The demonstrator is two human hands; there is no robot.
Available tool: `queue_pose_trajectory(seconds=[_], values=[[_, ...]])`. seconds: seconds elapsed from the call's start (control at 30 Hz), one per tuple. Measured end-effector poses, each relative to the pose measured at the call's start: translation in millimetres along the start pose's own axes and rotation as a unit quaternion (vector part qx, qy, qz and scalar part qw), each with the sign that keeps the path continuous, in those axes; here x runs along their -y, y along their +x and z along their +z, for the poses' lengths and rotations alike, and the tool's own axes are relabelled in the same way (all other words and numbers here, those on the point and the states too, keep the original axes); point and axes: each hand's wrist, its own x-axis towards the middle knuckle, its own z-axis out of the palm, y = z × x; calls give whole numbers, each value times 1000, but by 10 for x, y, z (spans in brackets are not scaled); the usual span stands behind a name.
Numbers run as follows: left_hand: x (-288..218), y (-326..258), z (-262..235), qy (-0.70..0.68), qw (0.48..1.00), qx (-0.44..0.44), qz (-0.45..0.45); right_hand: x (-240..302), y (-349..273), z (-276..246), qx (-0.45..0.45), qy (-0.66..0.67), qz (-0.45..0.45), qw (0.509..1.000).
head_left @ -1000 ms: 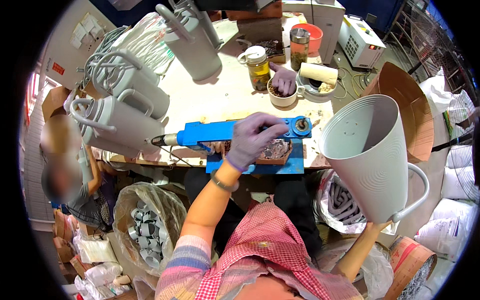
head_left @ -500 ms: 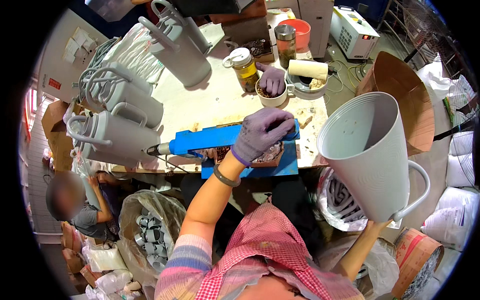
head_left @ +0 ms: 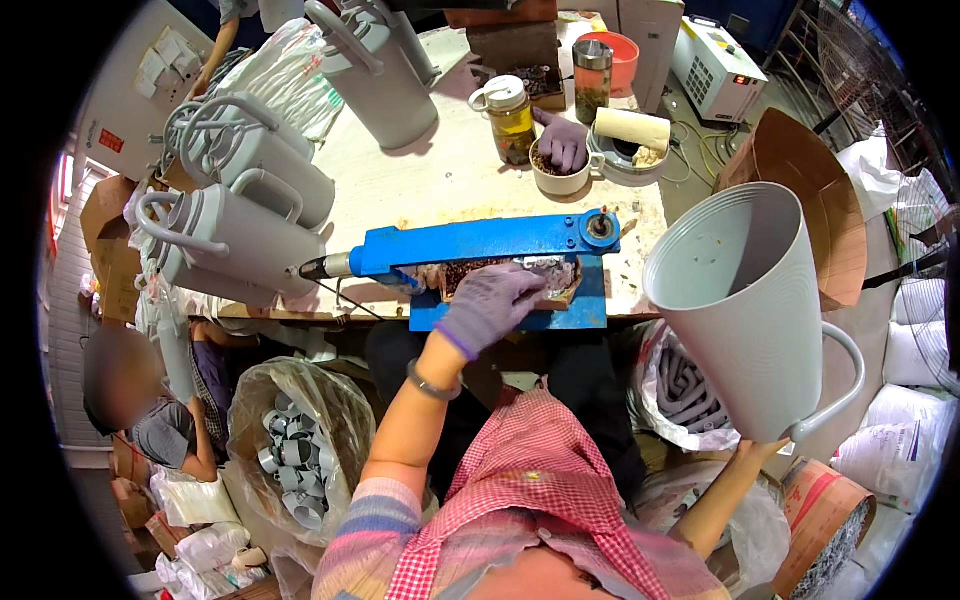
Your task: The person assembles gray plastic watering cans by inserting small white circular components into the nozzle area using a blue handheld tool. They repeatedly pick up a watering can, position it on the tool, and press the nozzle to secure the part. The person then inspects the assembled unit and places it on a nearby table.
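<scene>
My left hand [head_left: 490, 308], in a thin purple-grey glove, reaches into a small open box of small metal parts [head_left: 562, 272]. Its fingers are drawn together; whatever they hold is hidden. Above this box runs the long blue arm of a bench tool [head_left: 470, 240], with a round end and an upright pin [head_left: 602, 222] at the right. My right hand [head_left: 760, 448] supports a grey watering can body [head_left: 745, 310] from its base, mouth tilted up and toward the bench. A looped handle shows at its lower right. Most of the right fingers are hidden behind the can.
Several grey watering cans [head_left: 245, 240] crowd the table's left. Behind the tool stand a mug [head_left: 562, 182] with a purple glove in it and a yellow-labelled jar [head_left: 512, 125]. Bags of grey parts [head_left: 350, 400] flank my legs. A co-worker [head_left: 165, 420] sits at left.
My left hand has moved from the tool's round end down and left to the parts box. The pin at that end now shows. The can in my right hand stays nearly still.
</scene>
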Motion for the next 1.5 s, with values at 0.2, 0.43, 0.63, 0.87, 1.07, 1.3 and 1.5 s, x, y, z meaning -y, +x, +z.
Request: queue_pose_trajectory(seconds=[0.2, 0.43, 0.63, 0.87, 1.07, 1.3, 1.5], values=[[518, 189, 883, 197, 974, 6, -115, 122, -85, 149, -51, -25, 9, 998], [427, 28, 558, 105, 986, -123, -52, 204, -128, 125, -43, -3, 8, 999], [296, -101, 363, -42, 984, -170, -31, 261, -64, 211, -12, -43, -1, 999], [253, -101, 316, -91, 975, -195, -52, 278, -170, 420, -21, -52, -8, 998], [-440, 198, -260, -86, 958, -253, 106, 348, -196, 515, -45, -79, -12, 996], [-376, 888, -203, 35, 921, -285, 263, 281, -59, 404, -29, -20, -1, 999], [-350, 892, -252, 67, 917, -267, 289, 265, 59, 360, -14, -23, -3, 1000]])
